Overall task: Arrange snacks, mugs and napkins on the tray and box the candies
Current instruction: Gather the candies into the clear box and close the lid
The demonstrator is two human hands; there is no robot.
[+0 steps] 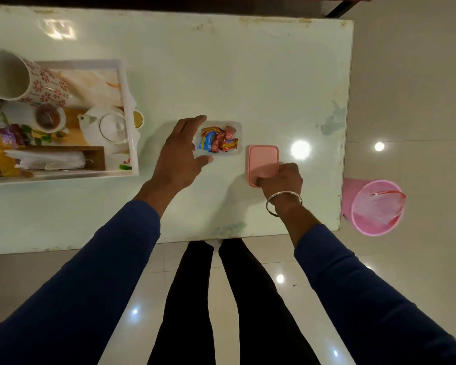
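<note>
Table (248,75): a pale, glossy top with worn edges, seen from above by a person standing at its near side.
Box (236,151): a clear, lidless container near the table's middle, holding the candies (219,140) (red, orange and blue wrappers, heaped together).
Left hand (179,156): fingers spread and curved around the box's left end, thumb at its near corner, fingertips at its far corner; whether they press the wall cannot be told.
Lid (263,162): pink, rectangular, lying flat on the table just right of the box, not on it.
Right hand (281,181): fingers curled together on the lid's near end, thumb at its near-left corner, pinching that edge; a metal bangle (283,202) circles the wrist.
Tray (128,114): white, at the table's left, well apart from the box.
On the tray: a floral mug (24,80) at the far left, a small cup (49,118), a white teapot (106,126), napkins (48,159) in a wooden holder and snack packets (3,148) at the left edge (partly cut off).
Bin (374,206): pink, on the tiled floor just off the table's right end.
Sleeves (90,259): dark blue, on both arms.
</note>
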